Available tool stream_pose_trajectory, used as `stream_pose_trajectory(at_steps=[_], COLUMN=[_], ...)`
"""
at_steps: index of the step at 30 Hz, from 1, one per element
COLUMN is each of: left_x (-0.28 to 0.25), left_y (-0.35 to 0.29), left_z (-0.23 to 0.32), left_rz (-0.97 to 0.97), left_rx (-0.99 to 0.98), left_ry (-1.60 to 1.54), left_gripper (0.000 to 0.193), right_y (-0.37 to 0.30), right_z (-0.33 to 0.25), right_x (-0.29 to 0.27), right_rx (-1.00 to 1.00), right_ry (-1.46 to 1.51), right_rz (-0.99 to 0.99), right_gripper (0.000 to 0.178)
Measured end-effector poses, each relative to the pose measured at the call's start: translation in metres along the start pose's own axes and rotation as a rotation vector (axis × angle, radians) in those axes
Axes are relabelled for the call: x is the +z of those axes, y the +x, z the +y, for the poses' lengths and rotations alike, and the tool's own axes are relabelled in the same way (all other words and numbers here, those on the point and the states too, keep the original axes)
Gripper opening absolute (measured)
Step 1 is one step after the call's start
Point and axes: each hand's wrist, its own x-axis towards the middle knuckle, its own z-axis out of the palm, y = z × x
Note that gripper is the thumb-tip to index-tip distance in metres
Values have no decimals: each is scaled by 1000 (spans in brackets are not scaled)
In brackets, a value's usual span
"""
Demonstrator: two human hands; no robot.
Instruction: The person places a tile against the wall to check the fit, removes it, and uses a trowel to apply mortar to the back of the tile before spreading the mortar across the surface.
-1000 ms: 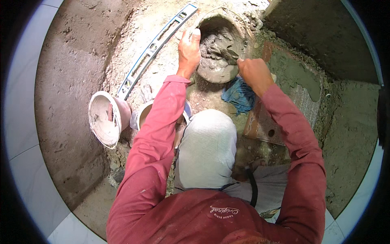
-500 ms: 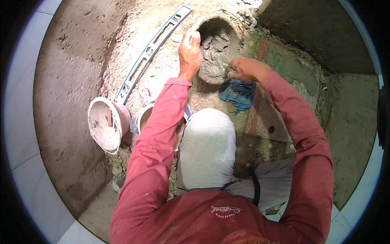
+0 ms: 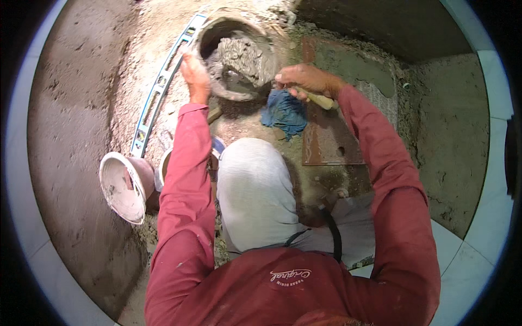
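Observation:
My left hand (image 3: 196,79) is closed at the left side of a round mortar bucket (image 3: 268,41), its fingers partly blurred against the wall. The bucket leans with its mouth toward me and holds wet grey mortar (image 3: 213,68). At its right rim my right hand (image 3: 309,79) is wrapped round a trowel, whose pale yellow handle (image 3: 322,101) sticks out behind the fist. A thick lump of mortar (image 3: 247,58) lies on the blade over the bucket's mouth and hides most of the metal. Just below the right hand is a crumpled blue cloth (image 3: 285,113).
A long spirit level (image 3: 157,89) lies left of the bucket. Nearer me, a dirty white pail (image 3: 117,187) rests tipped beside another container (image 3: 164,163), partly behind my left arm. At right lies a brown board (image 3: 331,136) with mortar on it. Plastered walls (image 3: 81,136) enclose the floor.
The trowel has come up with a lump of mortar on its blade, and its handle now shows. The bucket's mouth tilts differently. The whole view has shifted, so things sit further left.

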Motion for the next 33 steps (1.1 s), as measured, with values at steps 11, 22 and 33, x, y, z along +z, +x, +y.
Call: stream_pose_trajectory(at_steps=[11, 22, 33], left_x=[-10, -26, -77], left_y=[11, 27, 48], left_z=[19, -27, -49], left_rz=[61, -117, -34], left_rx=[-502, -492, -431], left_ry=[-518, -519, -242], left_gripper=[57, 52, 54], right_y=[-267, -268, -340], right_z=[56, 264, 278], right_x=[-97, -99, -149], right_rx=[209, 355, 214], right_ry=[-303, -797, 251], right_rz=[572, 1431, 974], right_gripper=[41, 50, 46])
